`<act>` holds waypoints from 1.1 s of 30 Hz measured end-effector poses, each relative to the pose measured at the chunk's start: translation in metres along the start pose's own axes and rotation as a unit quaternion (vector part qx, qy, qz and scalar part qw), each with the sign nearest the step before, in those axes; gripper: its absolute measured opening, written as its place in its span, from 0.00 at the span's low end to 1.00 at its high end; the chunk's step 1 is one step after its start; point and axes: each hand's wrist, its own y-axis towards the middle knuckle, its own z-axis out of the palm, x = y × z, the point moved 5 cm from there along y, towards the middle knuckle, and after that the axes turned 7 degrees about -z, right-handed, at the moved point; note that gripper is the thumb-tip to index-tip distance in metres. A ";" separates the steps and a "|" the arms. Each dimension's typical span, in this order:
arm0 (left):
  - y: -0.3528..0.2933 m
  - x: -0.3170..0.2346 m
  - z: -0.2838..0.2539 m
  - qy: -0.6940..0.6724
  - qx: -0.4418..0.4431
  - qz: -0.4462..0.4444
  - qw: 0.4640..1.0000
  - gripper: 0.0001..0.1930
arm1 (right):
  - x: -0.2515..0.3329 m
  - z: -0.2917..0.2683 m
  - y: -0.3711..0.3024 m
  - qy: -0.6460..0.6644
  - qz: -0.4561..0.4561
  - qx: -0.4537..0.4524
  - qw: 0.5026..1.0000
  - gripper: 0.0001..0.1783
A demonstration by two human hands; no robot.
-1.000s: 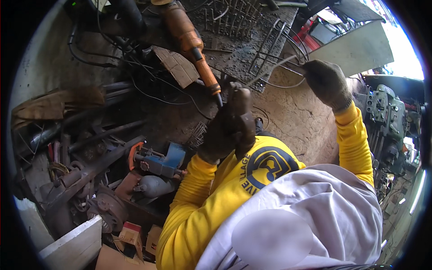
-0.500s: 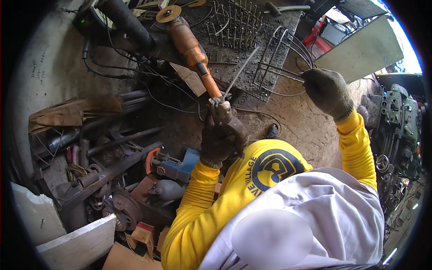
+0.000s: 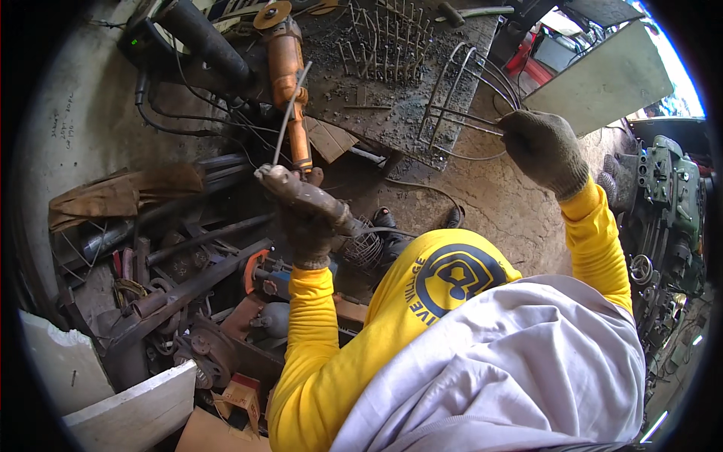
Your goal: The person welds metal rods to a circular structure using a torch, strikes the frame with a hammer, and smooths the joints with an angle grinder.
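Observation:
My left hand (image 3: pixel 305 239), in a dark glove, is closed around a welding electrode holder (image 3: pixel 305 197). A thin grey welding rod (image 3: pixel 291 117) sticks up from its jaws, tilted slightly right, in front of an orange angle grinder (image 3: pixel 286 71). The holder's cable end points toward my legs. My right hand (image 3: pixel 546 151), in a grey-brown knit glove, grips one end of a bent metal rod frame (image 3: pixel 450 94). The frame's looped bars reach over the right edge of the worktable (image 3: pixel 410 124). The fingers' exact hold on the frame is partly hidden.
Upright metal pins (image 3: pixel 388 49) stand on the table amid dark debris, with a hammer (image 3: pixel 452 13) behind. Steel pipes and scrap (image 3: pixel 181 271) lie at the left. A light board (image 3: pixel 602 75) leans back right; a green machine (image 3: pixel 674 184) stands at far right.
My left hand has moved left with the electrode holder, and the rod has swung from leaning right to nearly upright, away from the frame. My right hand has barely shifted.

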 end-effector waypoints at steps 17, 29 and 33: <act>-0.041 -0.024 0.068 -0.224 0.118 -0.180 0.950 0.33 | -0.010 -0.003 -0.009 -0.001 0.005 0.004 1.000 0.08; -0.023 -0.020 0.076 -0.167 0.151 -0.135 0.965 0.23 | -0.007 -0.006 -0.011 -0.003 0.026 0.004 1.000 0.08; -0.022 -0.020 0.072 -0.149 0.161 -0.096 0.971 0.25 | -0.009 -0.005 -0.012 0.016 0.034 0.007 0.999 0.08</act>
